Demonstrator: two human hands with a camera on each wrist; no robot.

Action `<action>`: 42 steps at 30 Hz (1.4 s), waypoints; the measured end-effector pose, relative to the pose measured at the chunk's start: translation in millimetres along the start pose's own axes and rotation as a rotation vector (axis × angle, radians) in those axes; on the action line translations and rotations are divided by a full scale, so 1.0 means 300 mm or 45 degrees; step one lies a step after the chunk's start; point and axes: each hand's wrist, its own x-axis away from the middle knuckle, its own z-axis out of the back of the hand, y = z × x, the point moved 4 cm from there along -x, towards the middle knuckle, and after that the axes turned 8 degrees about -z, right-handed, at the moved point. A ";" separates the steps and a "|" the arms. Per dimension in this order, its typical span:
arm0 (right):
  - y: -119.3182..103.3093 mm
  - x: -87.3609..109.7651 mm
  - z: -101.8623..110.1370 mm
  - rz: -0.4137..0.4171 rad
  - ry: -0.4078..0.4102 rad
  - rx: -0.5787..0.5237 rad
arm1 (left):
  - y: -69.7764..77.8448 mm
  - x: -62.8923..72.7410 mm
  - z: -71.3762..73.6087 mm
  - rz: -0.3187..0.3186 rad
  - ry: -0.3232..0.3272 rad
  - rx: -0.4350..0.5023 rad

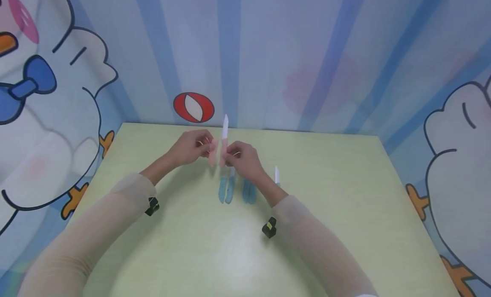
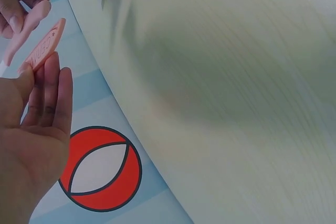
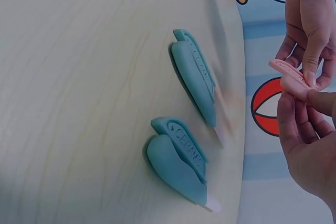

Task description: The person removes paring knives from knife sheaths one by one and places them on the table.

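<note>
Above the far part of the table, my left hand pinches a flat pink piece with raised lettering between thumb and fingers. Close to its right, my right hand grips the pink handle of a knife, whose white blade points up. The two pink parts stand side by side; the head view has a narrow gap between them. Below the hands lie teal-handled knives with white blades, each handle next to a lettered teal piece. My right hand and forearm partly hide them in the head view.
Another white blade shows just right of my right wrist, its handle mostly hidden. The pale table ends at a printed wall close behind the hands. A small dark device is at my right wrist.
</note>
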 end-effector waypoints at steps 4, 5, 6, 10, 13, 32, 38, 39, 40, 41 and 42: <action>-0.009 0.001 -0.009 -0.022 -0.017 -0.040 | -0.007 0.005 0.002 0.006 -0.010 0.021; -0.011 0.002 -0.012 -0.030 -0.023 -0.050 | -0.010 0.006 0.003 0.009 -0.013 0.023; -0.012 0.003 -0.015 -0.040 -0.029 -0.051 | -0.013 0.007 0.004 0.015 -0.015 0.022; -0.006 0.005 -0.032 -0.083 -0.052 -0.058 | -0.021 0.011 0.010 0.057 -0.025 0.008; 0.004 0.005 -0.044 -0.113 -0.063 -0.072 | -0.023 0.012 0.015 0.070 -0.048 -0.010; 0.049 0.039 -0.133 -0.253 -0.064 0.128 | -0.035 0.056 -0.005 0.352 -0.330 -0.138; 0.047 0.049 -0.158 -0.324 -0.083 0.159 | -0.043 0.067 -0.007 0.391 -0.393 -0.196; 0.046 0.050 -0.162 -0.337 -0.090 0.171 | -0.047 0.068 -0.008 0.395 -0.407 -0.194; 0.045 0.051 -0.165 -0.345 -0.096 0.179 | -0.050 0.071 -0.010 0.400 -0.422 -0.189; 0.043 0.052 -0.169 -0.348 -0.105 0.190 | -0.052 0.073 -0.012 0.406 -0.435 -0.182; 0.043 0.052 -0.173 -0.354 -0.113 0.196 | -0.054 0.075 -0.015 0.412 -0.447 -0.172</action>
